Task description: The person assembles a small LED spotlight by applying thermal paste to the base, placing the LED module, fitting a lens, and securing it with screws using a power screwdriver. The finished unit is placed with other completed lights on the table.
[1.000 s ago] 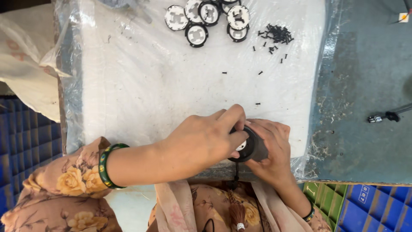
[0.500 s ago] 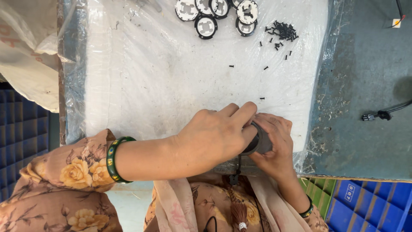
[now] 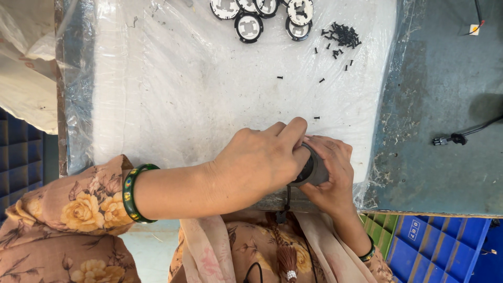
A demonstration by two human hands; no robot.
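A: Head view, grip?
B: Right hand point(image 3: 330, 173) cups the round black part point(image 3: 313, 170) at the table's point(image 3: 445, 105) near edge; left hand point(image 3: 262, 160) pinches its rim.
A: Handling?
B: Likely light, rigid plastic; hold by the rim.

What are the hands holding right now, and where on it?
Both hands grip one round black part at the table's near edge: right hand cups its outer rim, left hand covers its top, fingertips on the upper rim.
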